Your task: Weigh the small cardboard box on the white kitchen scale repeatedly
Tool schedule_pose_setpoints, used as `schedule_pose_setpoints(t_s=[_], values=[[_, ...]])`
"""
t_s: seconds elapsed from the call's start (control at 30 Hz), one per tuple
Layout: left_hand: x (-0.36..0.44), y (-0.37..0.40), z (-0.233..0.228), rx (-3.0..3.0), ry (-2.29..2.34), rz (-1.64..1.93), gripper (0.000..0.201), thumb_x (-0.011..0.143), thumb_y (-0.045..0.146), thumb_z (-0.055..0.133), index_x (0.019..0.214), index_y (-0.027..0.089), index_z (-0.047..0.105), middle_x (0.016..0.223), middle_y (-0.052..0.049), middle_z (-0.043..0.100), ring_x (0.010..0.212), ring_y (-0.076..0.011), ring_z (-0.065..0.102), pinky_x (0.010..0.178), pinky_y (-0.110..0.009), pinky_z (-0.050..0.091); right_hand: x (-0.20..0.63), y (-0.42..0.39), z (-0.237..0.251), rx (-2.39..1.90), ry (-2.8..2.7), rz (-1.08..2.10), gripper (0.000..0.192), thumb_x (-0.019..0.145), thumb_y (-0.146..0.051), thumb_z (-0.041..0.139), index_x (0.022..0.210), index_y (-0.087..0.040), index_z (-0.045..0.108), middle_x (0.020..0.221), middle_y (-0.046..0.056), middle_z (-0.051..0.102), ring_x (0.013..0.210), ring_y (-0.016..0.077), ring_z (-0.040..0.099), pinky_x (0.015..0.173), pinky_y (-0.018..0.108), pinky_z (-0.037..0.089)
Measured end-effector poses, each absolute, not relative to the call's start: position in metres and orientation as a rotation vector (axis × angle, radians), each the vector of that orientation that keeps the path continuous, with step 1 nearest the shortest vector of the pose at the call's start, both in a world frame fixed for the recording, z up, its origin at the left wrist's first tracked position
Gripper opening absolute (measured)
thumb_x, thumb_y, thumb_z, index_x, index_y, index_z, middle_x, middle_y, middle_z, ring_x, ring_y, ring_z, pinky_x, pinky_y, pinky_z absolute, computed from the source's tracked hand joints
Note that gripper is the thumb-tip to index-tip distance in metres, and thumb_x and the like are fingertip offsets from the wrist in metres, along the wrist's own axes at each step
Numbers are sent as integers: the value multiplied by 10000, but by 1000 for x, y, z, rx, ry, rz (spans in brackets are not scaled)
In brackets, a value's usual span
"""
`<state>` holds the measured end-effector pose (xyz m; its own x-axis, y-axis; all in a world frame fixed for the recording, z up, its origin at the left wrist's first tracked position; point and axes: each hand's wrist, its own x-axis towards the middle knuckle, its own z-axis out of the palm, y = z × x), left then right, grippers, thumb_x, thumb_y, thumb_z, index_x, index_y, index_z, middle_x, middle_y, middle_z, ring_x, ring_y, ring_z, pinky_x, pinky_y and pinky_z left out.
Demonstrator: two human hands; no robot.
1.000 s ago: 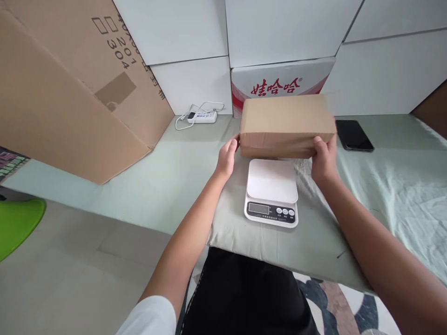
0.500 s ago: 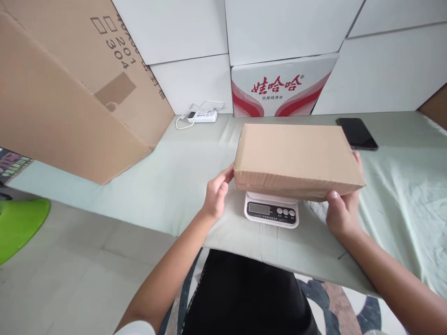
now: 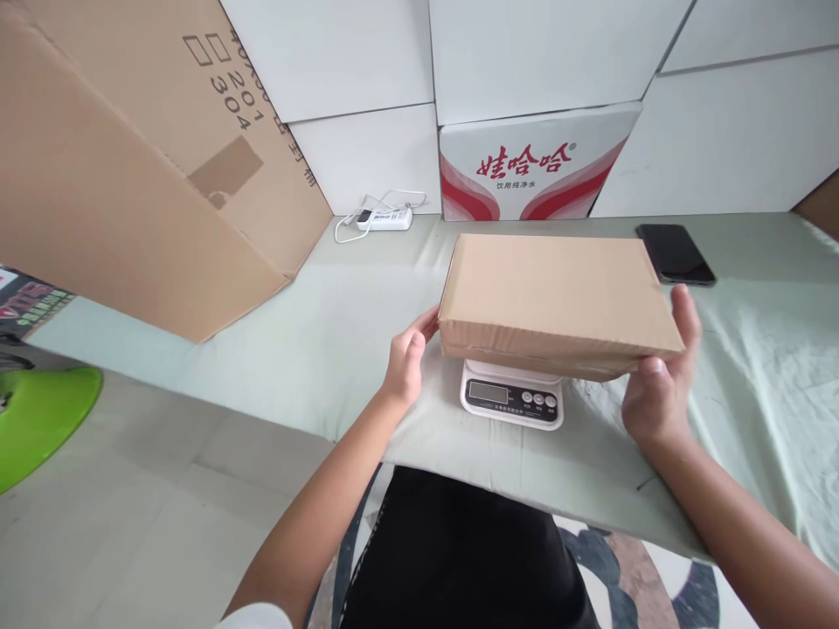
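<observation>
Work surface seen from head height. A table (image 3: 275,358) is covered with pale green cloth, creased at the right, and is backed by stacked white panels (image 3: 551,57). At the left, a large carton (image 3: 131,157), printed with "201" and "304", is set at a slant. A white carton with red lettering (image 3: 537,166) is placed upright against the panels, behind the working area. In front of it, the closed cardboard box (image 3: 560,293) is positioned over a white scale (image 3: 512,404), by which its underside is met or nearly met; contact cannot be told. The weighing plate is mostly hidden, while the grey display and three round buttons are left exposed. The right front corner of the box is flanked by the right hand (image 3: 662,393), its thumb placed at the lower front edge and its fingers beside the right end. The left end is met by the fingers of the left hand (image 3: 405,362), whose thumb is raised clear. Whether either grip is closed firmly cannot be told. A dark phone (image 3: 675,254) is laid behind the box's right end. A small white device (image 3: 385,219) is seen near the panels, with a thin white cable (image 3: 393,191) looped about it.
</observation>
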<state>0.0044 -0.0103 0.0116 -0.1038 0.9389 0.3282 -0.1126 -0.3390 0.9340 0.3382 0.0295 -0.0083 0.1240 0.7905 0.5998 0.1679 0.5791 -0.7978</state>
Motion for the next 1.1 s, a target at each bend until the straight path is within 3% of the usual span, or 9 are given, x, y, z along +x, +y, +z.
schedule_pose_setpoints(t_s=[0.1, 0.27, 0.47, 0.53, 0.67, 0.83, 1.1], values=[[7, -12, 13, 1290, 1033, 1548, 789, 987, 852, 561, 1354, 203, 821, 1505, -172, 792, 1490, -382, 707, 1289, -524, 558, 335, 26, -6, -848, -1450, 593, 904, 864, -746, 730, 1702, -544, 461, 1787, -29, 508, 1732, 432, 375, 1438, 795, 170], [10, -11, 27, 1263, 992, 1575, 760, 976, 845, 588, 1339, 217, 816, 1474, -165, 807, 1472, -387, 716, 1255, -526, 579, 333, 28, 19, -780, -1473, 599, 945, 813, -792, 774, 1684, -591, 470, 1755, -54, 518, 1739, 440, 345, 1450, 779, 179], [20, 47, 52, 1318, 937, 1557, 816, 951, 904, 559, 1383, 242, 760, 1490, -137, 794, 1540, -380, 656, 1267, -509, 554, 333, 91, 50, -583, -1583, 360, 956, 889, -857, 636, 1749, -531, 372, 1826, -82, 387, 1766, 403, 277, 1462, 696, 178], [26, 77, 48, 1312, 963, 1543, 830, 955, 920, 529, 1338, 223, 765, 1463, -145, 800, 1560, -388, 634, 1281, -519, 537, 326, 119, 44, -589, -1562, 311, 998, 924, -871, 575, 1782, -419, 339, 1849, -22, 351, 1783, 388, 241, 1479, 650, 144], [33, 117, 21, 1260, 1067, 1522, 841, 936, 950, 517, 1280, 229, 779, 1472, -136, 798, 1586, -387, 608, 1330, -529, 491, 307, 149, 17, -751, -1413, 506, 1162, 873, -805, 708, 1775, -209, 283, 1875, 150, 312, 1771, 391, 272, 1496, 607, 98], [30, 124, -2, 1243, 1073, 1516, 783, 938, 916, 576, 1319, 265, 788, 1537, -107, 771, 1635, -380, 563, 1404, -553, 410, 300, 147, -3, -813, -1394, 664, 1095, 895, -727, 744, 1751, -263, 244, 1863, 132, 367, 1744, 311, 351, 1497, 555, 180], [30, 127, -6, 1209, 1073, 1518, 707, 958, 859, 616, 1304, 273, 806, 1652, -85, 696, 1673, -375, 518, 1422, -566, 377, 309, 162, -13, -910, -1341, 697, 1088, 861, -782, 723, 1717, -270, 289, 1871, 123, 354, 1737, 325, 352, 1488, 590, 203]])
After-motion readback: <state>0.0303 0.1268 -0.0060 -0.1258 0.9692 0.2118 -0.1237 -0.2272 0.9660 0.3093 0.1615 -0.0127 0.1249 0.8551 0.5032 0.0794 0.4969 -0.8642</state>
